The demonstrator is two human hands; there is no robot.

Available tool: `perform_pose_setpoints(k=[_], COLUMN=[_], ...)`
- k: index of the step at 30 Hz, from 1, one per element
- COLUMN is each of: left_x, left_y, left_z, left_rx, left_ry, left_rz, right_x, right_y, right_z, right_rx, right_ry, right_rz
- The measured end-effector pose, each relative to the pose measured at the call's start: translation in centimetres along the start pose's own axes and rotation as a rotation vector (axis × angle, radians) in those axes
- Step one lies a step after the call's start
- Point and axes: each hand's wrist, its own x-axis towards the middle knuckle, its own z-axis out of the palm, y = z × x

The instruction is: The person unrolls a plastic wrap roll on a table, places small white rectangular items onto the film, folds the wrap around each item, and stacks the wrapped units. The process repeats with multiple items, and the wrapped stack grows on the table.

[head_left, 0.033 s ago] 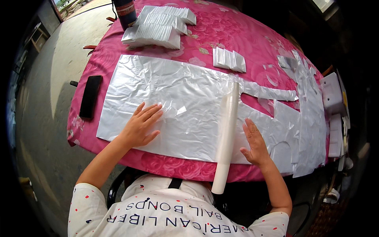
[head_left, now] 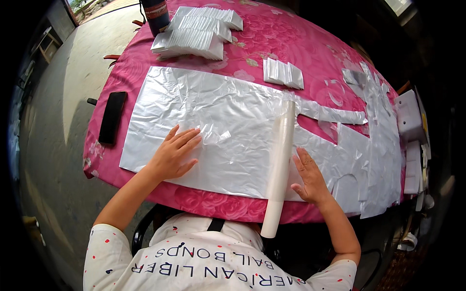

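A wide silvery-white plastic sheet (head_left: pixel 208 106) lies wrinkled but flat across the near part of the table. My left hand (head_left: pixel 174 154) rests palm down on its left half, fingers apart and pointing up and right. Beside the fingertips a small crumpled clear piece of film (head_left: pixel 216 135) catches the light. A long pale roll of plastic film (head_left: pixel 278 169) lies across the sheet's right part, its near end sticking out past the table edge. Just right of the roll my right hand (head_left: pixel 311 180) is open, fingers extended, holding nothing.
Stacks of folded white-silver packets (head_left: pixel 199 34) stand at the back left, beside a dark bottle (head_left: pixel 155 18). A smaller packet stack (head_left: pixel 283 73) sits behind the roll. A black phone (head_left: pixel 112 119) lies at left. Cut plastic pieces (head_left: pixel 381 150) cover the right side of the pink tablecloth (head_left: pixel 194 201).
My right hand has shifted slightly left, nearer the roll. The left hand stays in nearly the same place on the sheet.
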Motion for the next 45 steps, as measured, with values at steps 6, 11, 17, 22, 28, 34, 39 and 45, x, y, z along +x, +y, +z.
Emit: perform_pose_setpoints(k=[6,11,17,22,28,34,39,45], left_x=[-0.7,-1.1,-5.6,-10.5,-13.4,-13.9,-14.7,-12.2], left_y=[-0.3,-0.5,-0.9,1.6,4.9,5.8,5.5,6.2], left_z=[-0.5,-1.9,-4.8,-5.3,-3.8,-3.2,-3.1,-2.9], left_rx=[0.007,-0.079,-0.21,-0.287,-0.411,-0.161,-1.179,-2.173], left_ry=[0.208,0.563,0.588,0.548,0.417,0.29,0.429,0.16], left_rz=[-0.006,-0.228,-0.369,-0.503,-0.75,-1.007,-1.0,-0.623], right_x=[6.1,14.0,16.4,19.6,26.5,30.2,28.8,25.8], right_y=[-3.3,-14.3,-18.2,-11.2,-14.1,-21.2,-23.0,-20.9], right_z=[2.3,6.1,5.5,7.9,12.5,17.5,18.2,12.0], right_rx=[-0.103,0.324,0.649,0.204,0.058,0.142,0.782,2.058], right_ry=[-0.098,-0.332,-0.182,0.07,0.002,0.189,0.389,0.152], right_rz=[-0.161,-0.584,-0.754,-0.482,-0.635,-0.315,0.136,0.413])
